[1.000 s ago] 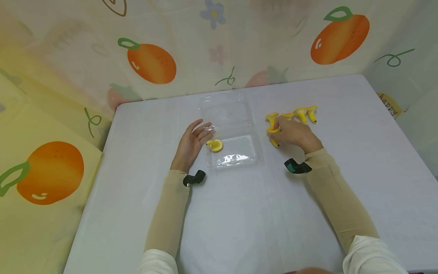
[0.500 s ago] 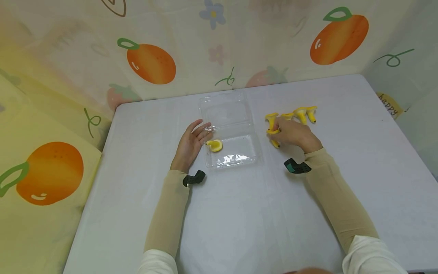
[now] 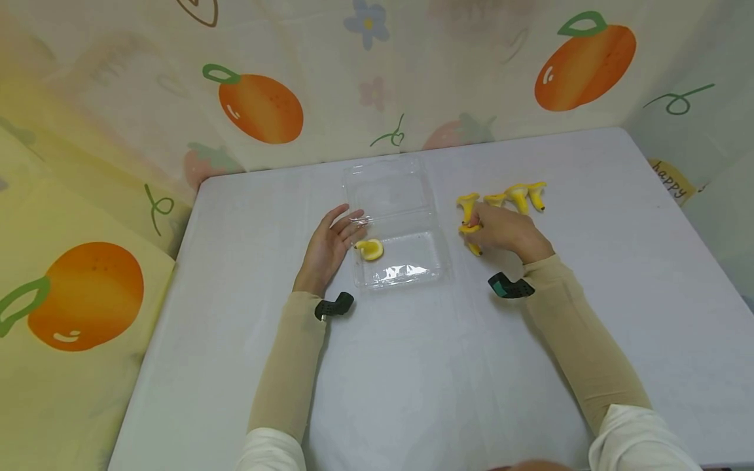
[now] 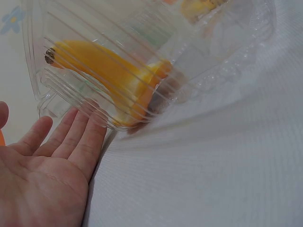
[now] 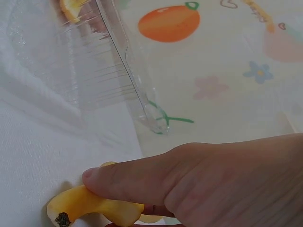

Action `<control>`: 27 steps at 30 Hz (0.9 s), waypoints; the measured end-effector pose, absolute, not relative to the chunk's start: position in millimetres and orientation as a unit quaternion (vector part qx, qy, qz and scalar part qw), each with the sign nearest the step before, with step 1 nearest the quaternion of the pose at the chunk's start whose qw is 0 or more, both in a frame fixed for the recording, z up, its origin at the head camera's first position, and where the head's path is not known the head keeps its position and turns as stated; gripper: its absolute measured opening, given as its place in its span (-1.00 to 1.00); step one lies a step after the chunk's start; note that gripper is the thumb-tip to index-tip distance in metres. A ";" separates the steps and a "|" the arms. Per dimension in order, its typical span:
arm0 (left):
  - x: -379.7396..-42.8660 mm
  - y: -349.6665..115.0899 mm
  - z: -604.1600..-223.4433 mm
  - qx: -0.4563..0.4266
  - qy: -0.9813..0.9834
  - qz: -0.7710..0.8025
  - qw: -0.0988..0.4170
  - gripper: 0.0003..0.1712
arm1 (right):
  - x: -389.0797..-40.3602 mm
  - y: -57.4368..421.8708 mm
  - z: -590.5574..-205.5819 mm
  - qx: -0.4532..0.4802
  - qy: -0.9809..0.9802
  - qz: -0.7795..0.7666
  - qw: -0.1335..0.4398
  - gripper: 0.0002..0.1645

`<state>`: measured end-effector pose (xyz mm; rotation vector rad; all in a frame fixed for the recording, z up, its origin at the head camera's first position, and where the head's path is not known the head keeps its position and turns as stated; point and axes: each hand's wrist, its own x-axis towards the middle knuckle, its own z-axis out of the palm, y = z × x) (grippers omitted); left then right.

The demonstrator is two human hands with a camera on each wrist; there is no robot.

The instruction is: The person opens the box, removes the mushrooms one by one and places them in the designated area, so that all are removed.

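Note:
A clear plastic clamshell box [image 3: 412, 252] lies open, its lid [image 3: 385, 190] folded back toward the wall. Inside the tray's left end is a yellow toy banana [image 3: 370, 250] with a dark tip and a flared base. My left hand [image 3: 326, 252] stands palm up beside that end, fingers extended, fingertips right at the box's ribbed side in the left wrist view. To the box's right, my right hand [image 3: 506, 229] pinches another toy banana [image 5: 78, 203]; the thumb lies across it and the other fingers are mostly hidden.
More toy bananas lie just beyond my right hand: one upright-looking piece [image 3: 467, 204] and several in a row, including one toy banana [image 3: 517, 196] near the middle. The white-covered table [image 3: 400, 379] meets a fruit-print cloth wall [image 3: 330, 39] at the back.
Almost nothing differs. The toy banana under my right hand has shifted very slightly, while the left hand and the box stay in place.

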<state>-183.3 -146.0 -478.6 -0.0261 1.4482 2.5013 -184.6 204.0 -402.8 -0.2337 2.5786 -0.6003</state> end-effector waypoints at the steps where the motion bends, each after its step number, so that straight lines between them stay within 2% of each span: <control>1: -183.1 -146.2 -478.5 -0.009 0.497 0.859 0.126 -0.33 | -184.8 203.8 -402.9 -0.086 0.942 -0.219 0.239 -0.63; 14: -183.2 -145.9 -477.7 -0.007 0.504 0.854 0.127 -0.33 | -183.7 205.8 -400.8 -0.089 0.947 -0.221 0.214 -0.65; 27: -183.0 -147.0 -477.7 -0.006 0.495 0.859 0.132 -0.34 | -182.1 205.9 -390.2 -0.073 0.948 -0.220 0.217 -0.40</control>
